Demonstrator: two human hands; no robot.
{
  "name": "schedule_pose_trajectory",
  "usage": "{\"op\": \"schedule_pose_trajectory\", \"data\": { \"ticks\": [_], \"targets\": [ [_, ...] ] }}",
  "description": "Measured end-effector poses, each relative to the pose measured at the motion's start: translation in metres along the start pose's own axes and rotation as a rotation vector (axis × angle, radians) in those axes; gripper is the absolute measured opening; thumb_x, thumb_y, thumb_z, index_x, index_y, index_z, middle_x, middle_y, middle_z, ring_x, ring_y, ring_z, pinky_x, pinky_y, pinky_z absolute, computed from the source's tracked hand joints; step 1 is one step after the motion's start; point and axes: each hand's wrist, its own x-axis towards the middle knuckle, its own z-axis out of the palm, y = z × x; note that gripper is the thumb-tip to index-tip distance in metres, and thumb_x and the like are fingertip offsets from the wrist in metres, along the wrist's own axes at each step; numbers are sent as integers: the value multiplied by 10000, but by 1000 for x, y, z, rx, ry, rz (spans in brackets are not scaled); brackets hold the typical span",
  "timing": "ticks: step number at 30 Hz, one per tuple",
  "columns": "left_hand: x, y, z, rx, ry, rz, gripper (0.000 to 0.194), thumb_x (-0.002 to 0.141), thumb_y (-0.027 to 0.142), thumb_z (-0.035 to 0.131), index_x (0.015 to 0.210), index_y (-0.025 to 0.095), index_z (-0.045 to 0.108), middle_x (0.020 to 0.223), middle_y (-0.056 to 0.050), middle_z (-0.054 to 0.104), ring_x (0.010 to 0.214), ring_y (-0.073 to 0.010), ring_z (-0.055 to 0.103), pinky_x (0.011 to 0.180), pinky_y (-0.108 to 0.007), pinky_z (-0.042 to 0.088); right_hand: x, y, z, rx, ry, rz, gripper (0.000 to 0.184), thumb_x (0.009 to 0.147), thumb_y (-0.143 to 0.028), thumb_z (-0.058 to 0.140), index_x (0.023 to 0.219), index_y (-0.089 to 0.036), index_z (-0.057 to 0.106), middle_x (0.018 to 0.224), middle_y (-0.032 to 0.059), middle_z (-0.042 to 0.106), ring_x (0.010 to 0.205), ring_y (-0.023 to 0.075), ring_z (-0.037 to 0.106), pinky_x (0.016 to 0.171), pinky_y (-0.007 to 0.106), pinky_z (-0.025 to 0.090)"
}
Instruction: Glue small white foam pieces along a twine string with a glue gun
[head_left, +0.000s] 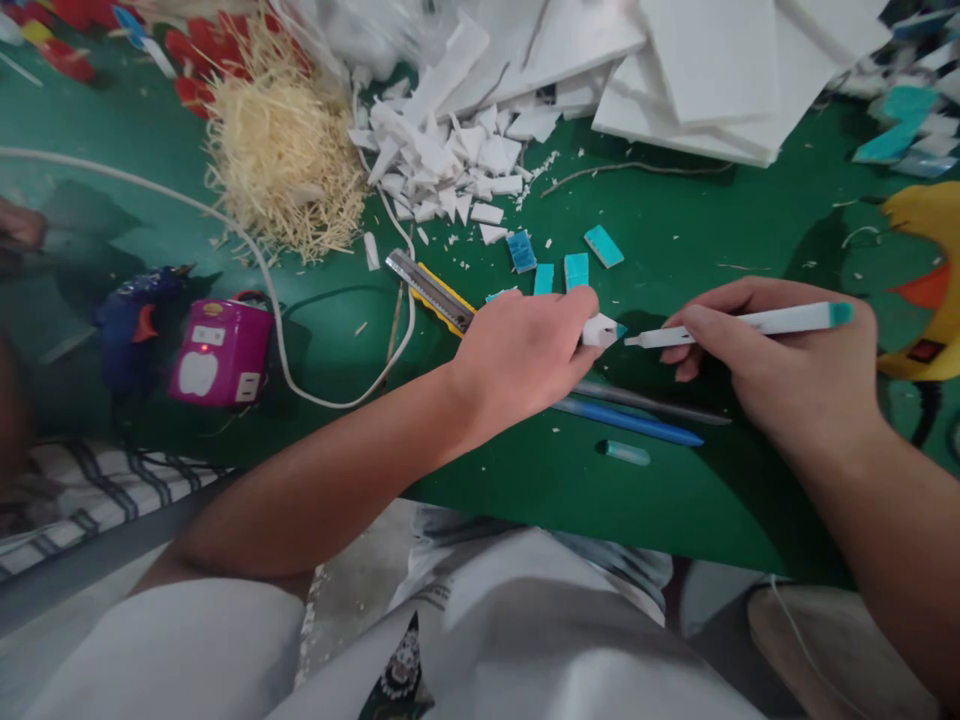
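My left hand (525, 345) pinches a small white foam piece (600, 330) whose right tip is coloured teal. In my right hand (787, 350) is a white marker (787, 320) with a teal end, its tip pointing left, close to the foam piece. Whether the tip touches the foam I cannot tell. Just beyond my left hand lie several foam blocks with teal tops, among them one block (576, 271) and another (604, 245). A yellow utility knife (435, 290) rests partly under my left hand. A blue pen (637, 418) and a teal marker cap (627, 453) lie nearer me.
White foam scraps (450, 160) and foam sheets (705, 80) cover the far side. Left of them sits a heap of straw-like shreds (289, 165). A white cable (262, 255) loops past a magenta power adapter (221, 350) and a blue glue gun (135, 325). A yellow tool (930, 280) stands right.
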Motion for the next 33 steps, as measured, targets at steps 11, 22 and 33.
{"op": "schedule_pose_trajectory", "data": {
  "ticks": [11,22,33],
  "targets": [
    [-1,0,0,0,-12,-9,302,1100,387,618,1285,188,750,792,-11,762,778,-226,748,768,-331,483,1,2,1,35,22,-35,99,739,-303,820,685,-225,793,614,12,739,475,135,641,460,261,547],
    [1,0,1,5,-4,-8,297,1097,395,636,1280,191,751,772,0,747,764,-222,746,782,-333,506,1,0,1,27,-14,-14,94,759,-274,812,685,-231,772,599,-1,720,466,122,627,457,247,517],
    [0,-1,2,-8,19,2,274,1085,392,655,1236,184,750,738,10,724,746,-205,734,796,-320,517,0,3,-1,36,-24,-63,93,793,-278,811,716,-228,796,638,3,747,478,116,638,466,246,519]
  ]
}}
